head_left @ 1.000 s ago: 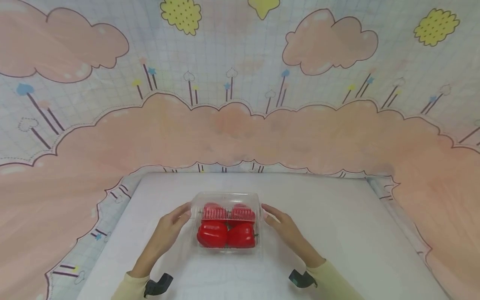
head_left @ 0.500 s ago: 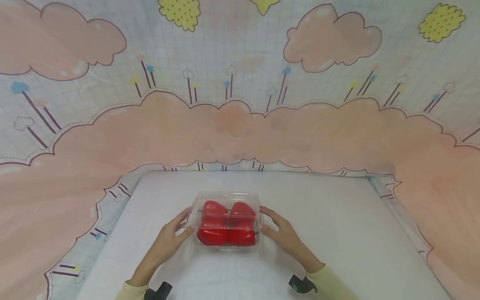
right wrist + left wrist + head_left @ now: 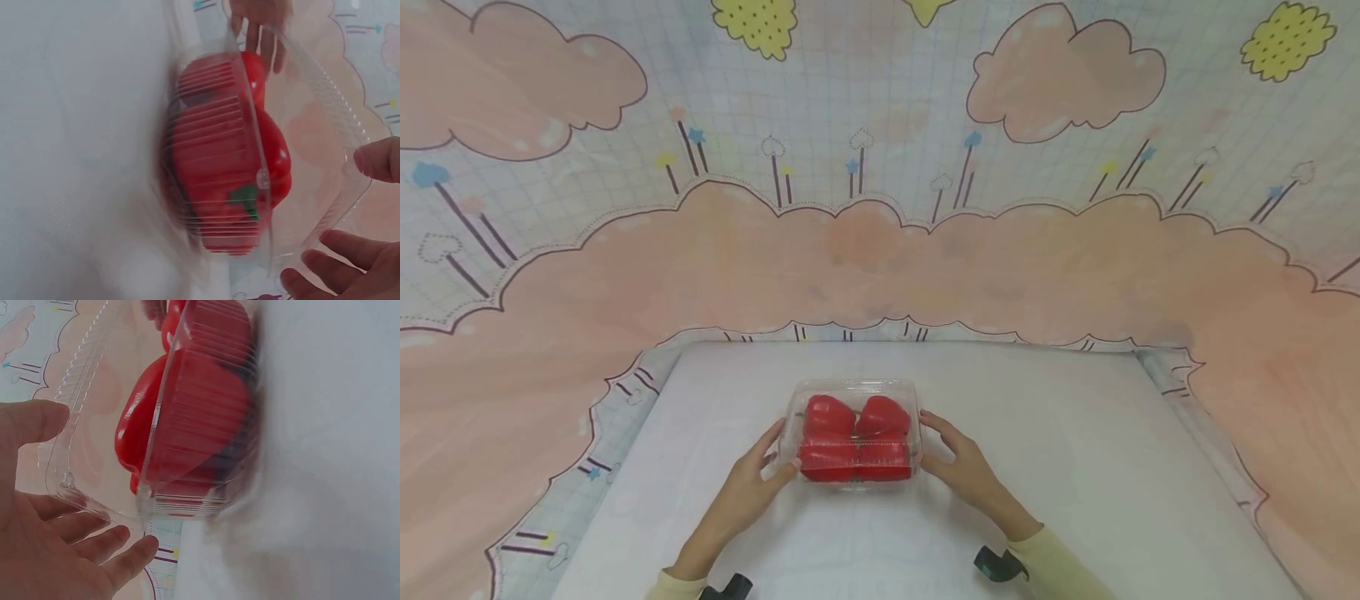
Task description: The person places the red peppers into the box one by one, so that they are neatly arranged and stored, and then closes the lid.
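Note:
A clear plastic clamshell container (image 3: 856,485) holding several red bell peppers (image 3: 829,461) is at the middle of the white table. Its hinged lid (image 3: 81,365) is part-way down over the peppers, with a gap between lid and base in both wrist views. My left hand (image 3: 741,493) holds the lid at its left end, thumb on the front rim and fingers spread behind. At the right end my right hand (image 3: 972,477) holds it likewise, thumb at the rim (image 3: 375,160), fingertips around the corner. A green stem (image 3: 247,199) shows through the ribbed side wall.
The white tabletop (image 3: 1037,417) extends around the container. Behind and beside it hangs a patterned cloth (image 3: 880,267) with pink clouds. A dark wrist camera (image 3: 1000,564) is strapped at the right sleeve, another (image 3: 730,587) at the left.
The lid has swung down toward me, its front edge moving from above the peppers' middle to near the front. Both hands have followed it, thumbs lower; the container tilts or shifts only slightly.

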### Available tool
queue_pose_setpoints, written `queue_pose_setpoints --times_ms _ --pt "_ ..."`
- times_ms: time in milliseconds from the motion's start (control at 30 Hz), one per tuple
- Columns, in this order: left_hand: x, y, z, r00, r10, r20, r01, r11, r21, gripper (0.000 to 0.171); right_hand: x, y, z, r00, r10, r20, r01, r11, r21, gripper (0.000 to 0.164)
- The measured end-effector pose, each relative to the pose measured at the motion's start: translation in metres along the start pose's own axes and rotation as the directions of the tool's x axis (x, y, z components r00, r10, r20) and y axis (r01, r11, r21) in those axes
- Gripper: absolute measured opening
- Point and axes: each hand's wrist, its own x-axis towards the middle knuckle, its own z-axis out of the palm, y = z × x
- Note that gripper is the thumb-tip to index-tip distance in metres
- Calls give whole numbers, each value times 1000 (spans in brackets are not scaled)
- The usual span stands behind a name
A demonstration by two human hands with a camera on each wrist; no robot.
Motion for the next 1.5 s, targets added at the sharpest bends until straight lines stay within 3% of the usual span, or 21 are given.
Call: queue_pose_setpoints --times_ms 133,367,667,833,1067,1233,1500 --pt "3 -5 5 1000 -2 3 2 1000 24 78 3 5 2 999 -40 -8 41 999 16 58" --pt "4 -12 11 999 33 -11 -32 999 34 79 5 11 4 1000 -19 -12 19 1000 24 60" --pt "5 -24 19 999 40 16 -40 999 -14 82 3 19 8 1000 -8 -28 7 999 -42 61" --pt "4 -24 19 998 55 22 -53 997 -50 75 3 25 11 1000 19 -23 -19 999 -41 62" --pt "6 -30 18 996 93 -13 -94 991 -100 67 2 27 13 999 24 -44 -26 999 -37 60" --pt "6 -31 19 999 53 -13 -54 988 -146 61 1 29 13 998 55 -26 -56 997 -43 62" --pt "5 -29 21 997 -70 -16 67 988 -137 48 1 28 10 990 21 137 -32 996 79 62"
